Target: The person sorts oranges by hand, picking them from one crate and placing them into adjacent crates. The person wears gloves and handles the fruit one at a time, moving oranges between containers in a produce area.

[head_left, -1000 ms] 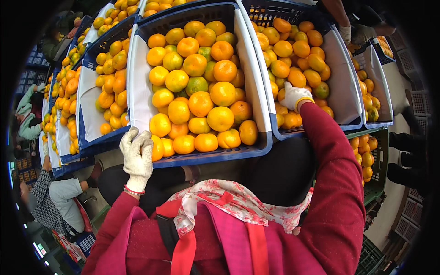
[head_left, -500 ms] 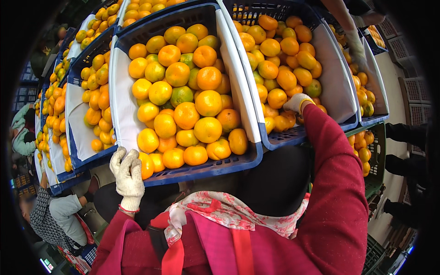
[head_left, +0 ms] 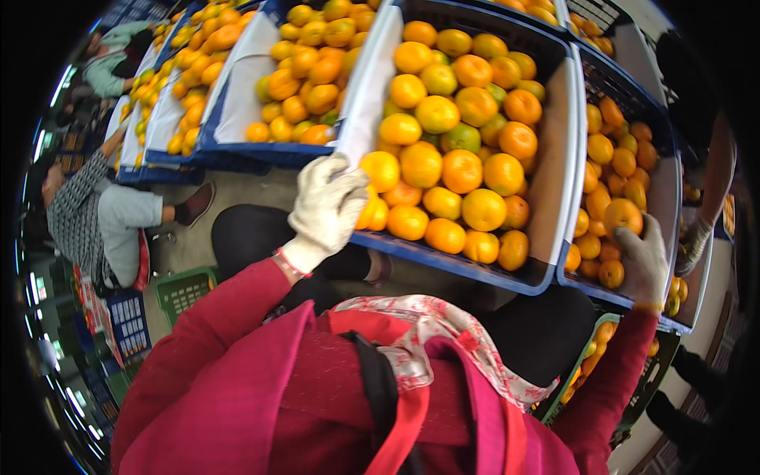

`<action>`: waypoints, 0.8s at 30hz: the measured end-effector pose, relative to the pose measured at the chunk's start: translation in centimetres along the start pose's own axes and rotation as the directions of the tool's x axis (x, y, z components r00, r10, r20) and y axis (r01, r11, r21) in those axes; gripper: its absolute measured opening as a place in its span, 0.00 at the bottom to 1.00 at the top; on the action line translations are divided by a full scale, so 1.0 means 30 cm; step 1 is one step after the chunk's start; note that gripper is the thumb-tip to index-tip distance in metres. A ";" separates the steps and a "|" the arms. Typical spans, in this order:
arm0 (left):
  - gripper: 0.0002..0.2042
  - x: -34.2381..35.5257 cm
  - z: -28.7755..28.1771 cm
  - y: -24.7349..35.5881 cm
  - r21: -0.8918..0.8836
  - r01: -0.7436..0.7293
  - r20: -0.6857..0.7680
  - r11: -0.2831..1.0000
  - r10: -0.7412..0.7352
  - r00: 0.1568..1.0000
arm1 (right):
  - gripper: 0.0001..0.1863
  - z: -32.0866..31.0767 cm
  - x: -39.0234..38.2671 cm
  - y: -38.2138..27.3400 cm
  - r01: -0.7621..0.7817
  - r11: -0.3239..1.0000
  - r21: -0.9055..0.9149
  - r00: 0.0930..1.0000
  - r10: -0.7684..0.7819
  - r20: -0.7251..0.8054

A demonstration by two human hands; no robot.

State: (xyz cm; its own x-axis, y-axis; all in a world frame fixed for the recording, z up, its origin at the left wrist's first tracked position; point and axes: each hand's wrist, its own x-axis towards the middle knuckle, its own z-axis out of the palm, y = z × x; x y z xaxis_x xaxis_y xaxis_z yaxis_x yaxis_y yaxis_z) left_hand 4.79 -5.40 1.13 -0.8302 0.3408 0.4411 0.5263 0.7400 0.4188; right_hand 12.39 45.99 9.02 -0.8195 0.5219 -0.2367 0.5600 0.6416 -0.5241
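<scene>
A blue crate (head_left: 475,265) lined with white paper holds mandarins (head_left: 461,171), mostly orange, some greenish. At its near left corner my left hand (head_left: 326,210), in a whitish knit glove, bends its fingers over the rim, beside the corner mandarins. To the right, my gloved right hand (head_left: 647,265) grips one orange mandarin (head_left: 623,215) between thumb and fingers. It is above a second blue crate (head_left: 568,279) of mandarins. The undersides of the left fingers are hidden.
More mandarin crates (head_left: 253,103) line up at the left. A green crate (head_left: 606,336) with fruit is below my right forearm. A co-worker's gloved hand (head_left: 694,241) is beyond my right hand. Another person (head_left: 87,214) sits at far left.
The view has turned left, so the crates appear further right. My right hand has come up out of the fruit with a mandarin. My left hand remains at the crate corner.
</scene>
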 end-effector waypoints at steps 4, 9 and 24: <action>0.19 -0.008 0.008 -0.008 -0.082 0.013 -0.061 0.997 -0.018 0.998 | 0.40 0.136 -0.120 -0.349 0.291 0.892 0.346 0.948 -0.319 0.024; 0.35 -0.015 0.019 -0.005 -0.079 0.054 -0.049 0.995 -0.058 0.997 | 0.45 0.541 -0.182 -0.732 0.397 0.906 0.146 0.897 -0.417 0.147; 0.37 -0.017 0.018 -0.022 -0.054 0.025 -0.068 0.998 -0.029 0.997 | 0.42 0.920 -0.212 -0.758 -0.110 0.777 0.619 0.798 -0.302 0.521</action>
State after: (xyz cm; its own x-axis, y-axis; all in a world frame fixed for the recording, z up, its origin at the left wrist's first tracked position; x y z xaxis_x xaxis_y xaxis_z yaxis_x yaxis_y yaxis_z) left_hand 4.77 -5.76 0.19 -0.8306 0.2792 0.4819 0.5145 0.7160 0.4719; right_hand 1.51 12.58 -0.14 -0.8867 -0.0698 -0.4570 0.4504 0.0928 -0.8880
